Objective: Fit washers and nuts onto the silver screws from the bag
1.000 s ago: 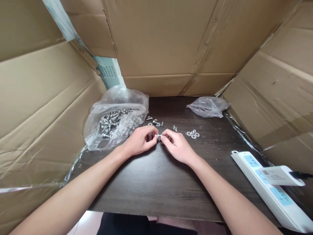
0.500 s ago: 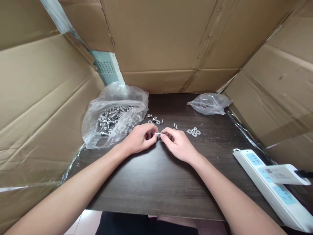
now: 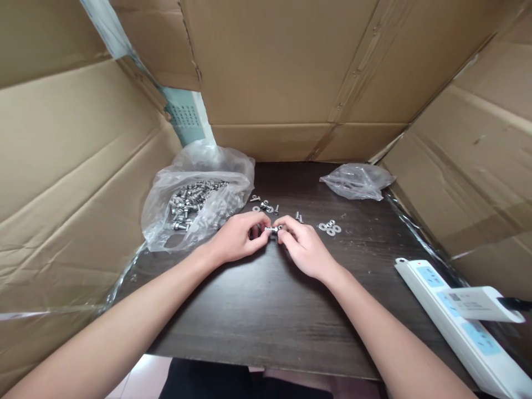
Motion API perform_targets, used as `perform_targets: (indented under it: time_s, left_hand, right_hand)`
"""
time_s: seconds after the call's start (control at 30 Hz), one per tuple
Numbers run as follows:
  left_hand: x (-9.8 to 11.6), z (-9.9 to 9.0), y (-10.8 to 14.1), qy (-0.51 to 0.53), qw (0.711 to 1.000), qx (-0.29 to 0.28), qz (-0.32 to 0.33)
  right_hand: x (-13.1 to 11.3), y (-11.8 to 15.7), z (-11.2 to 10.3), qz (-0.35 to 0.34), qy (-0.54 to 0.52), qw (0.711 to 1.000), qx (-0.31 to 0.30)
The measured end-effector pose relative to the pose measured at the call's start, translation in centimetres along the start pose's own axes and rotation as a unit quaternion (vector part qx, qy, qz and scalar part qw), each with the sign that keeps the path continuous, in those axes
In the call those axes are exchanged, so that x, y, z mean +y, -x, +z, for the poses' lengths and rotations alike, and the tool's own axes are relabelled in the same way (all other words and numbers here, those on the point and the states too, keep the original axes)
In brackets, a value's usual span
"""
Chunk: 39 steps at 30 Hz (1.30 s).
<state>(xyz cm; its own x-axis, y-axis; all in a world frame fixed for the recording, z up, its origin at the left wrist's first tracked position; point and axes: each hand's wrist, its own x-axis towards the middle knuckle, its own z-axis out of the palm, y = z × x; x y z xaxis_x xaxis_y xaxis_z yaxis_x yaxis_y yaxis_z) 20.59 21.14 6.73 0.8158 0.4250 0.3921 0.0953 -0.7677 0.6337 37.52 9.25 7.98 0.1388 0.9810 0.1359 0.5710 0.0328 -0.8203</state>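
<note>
Both hands are meeting in the middle of the dark wood-grain tabletop (image 3: 266,310), pinched from either side on one small shiny silver metal bolt (image 3: 273,229). Left hand (image 3: 238,238) has its thumb and fingertips clamped on the bolt's left end, right hand (image 3: 305,248) is closed on the right end, so the two hands are basically touching through it. It's tiny, bright steel, with what looks like a washer or nut riding on the shank, too small to say which. Compared with half a second back, the fingertips have crept a bit closer together and less bare shank shows between them; otherwise the grip is the same. Long axis runs pretty much left to right, level with the table and just above it; which end is the head I can't tell, fingers cover it. Just behind the hands there's a scatter of loose silver bolts (image 3: 264,206) and a little cluster of flat silver washers (image 3: 330,227), and off to the left a crumpled clear plastic bag full of silver bolts (image 3: 195,202).
</note>
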Motion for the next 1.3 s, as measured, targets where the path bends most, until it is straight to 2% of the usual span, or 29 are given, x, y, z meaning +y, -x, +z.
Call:
perform_targets:
  time_s: [0.3, 0.43, 0.67, 1.17, 1.3]
  left_hand:
    - [-0.01, 0.02, -0.05, 0.004, 1.0, -0.003, 0.0]
    - [0.02, 0.09, -0.09, 0.006, 1.0, -0.008, -0.004]
    - [0.12, -0.04, -0.03, 0.004, 1.0, -0.012, -0.007]
    - [0.13, -0.1, 0.06, -0.002, 1.0, -0.015, -0.005]
    - [0.14, -0.15, 0.02, -0.003, 1.0, -0.008, 0.001]
  right_hand:
    - [0.13, -0.07, 0.27, -0.038, 0.035, 0.999, 0.011]
    - [0.05, -0.12, 0.16, -0.022, 0.041, 0.999, 0.007]
    - [0.12, 0.06, 0.22, 0.01, -0.008, 1.0, 0.012]
    - [-0.15, -0.06, 0.25, -0.016, 0.032, 0.999, 0.009]
    - [0.01, -0.08, 0.0, 0.008, 0.012, 1.0, 0.004]
